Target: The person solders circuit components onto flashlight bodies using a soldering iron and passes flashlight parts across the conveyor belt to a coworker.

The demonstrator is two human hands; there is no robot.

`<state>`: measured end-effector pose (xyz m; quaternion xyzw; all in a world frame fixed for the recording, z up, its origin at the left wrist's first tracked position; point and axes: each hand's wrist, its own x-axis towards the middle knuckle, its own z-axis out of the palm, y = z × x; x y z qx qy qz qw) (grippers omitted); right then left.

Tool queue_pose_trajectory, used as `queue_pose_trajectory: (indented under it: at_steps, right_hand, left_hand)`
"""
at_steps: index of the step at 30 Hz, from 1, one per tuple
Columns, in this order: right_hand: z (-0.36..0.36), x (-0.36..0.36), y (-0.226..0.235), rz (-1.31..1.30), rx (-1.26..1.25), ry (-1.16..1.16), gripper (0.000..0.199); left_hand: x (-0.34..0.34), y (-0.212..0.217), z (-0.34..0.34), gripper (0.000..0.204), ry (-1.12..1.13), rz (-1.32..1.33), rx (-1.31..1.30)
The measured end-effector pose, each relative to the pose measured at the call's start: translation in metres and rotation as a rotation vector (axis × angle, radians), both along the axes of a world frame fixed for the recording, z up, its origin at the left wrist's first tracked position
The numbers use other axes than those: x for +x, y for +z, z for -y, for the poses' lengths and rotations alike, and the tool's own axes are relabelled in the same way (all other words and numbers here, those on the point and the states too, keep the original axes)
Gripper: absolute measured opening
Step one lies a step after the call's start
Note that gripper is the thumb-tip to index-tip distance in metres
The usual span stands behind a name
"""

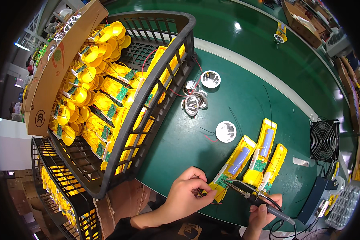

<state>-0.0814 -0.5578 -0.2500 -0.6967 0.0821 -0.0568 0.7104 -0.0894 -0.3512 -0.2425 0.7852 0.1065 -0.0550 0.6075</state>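
My right hand grips the handle of a soldering iron, whose metal tip meets the green circuit board at the near end of a yellow plastic housing. A blue cylindrical cell lies in that housing. My left hand is closed beside the board, thumb and fingertips at the housing's near end; what they pinch is hidden. Just right stand a second yellow housing with a blue cell and a narrower yellow housing. A round reflector with thin wires lies beyond.
A black crate of yellow parts with circuit boards stands at left, a cardboard piece along its far side. Several shiny reflectors lie beside it. At right are a black fan and a dark box with cables.
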Motion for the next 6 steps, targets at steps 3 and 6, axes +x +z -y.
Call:
queue_pose_trajectory:
  at_steps: [3, 6]
  right_hand:
    - [-0.001, 0.001, 0.0, 0.023, 0.006, -0.018, 0.04]
    - [0.001, 0.0, 0.003, 0.005, 0.038, -0.025, 0.043]
  left_hand:
    - [0.0, 0.003, -0.001, 0.01, -0.009, -0.006, 0.026]
    - [-0.002, 0.012, -0.003, 0.017, -0.091, 0.004, 0.166]
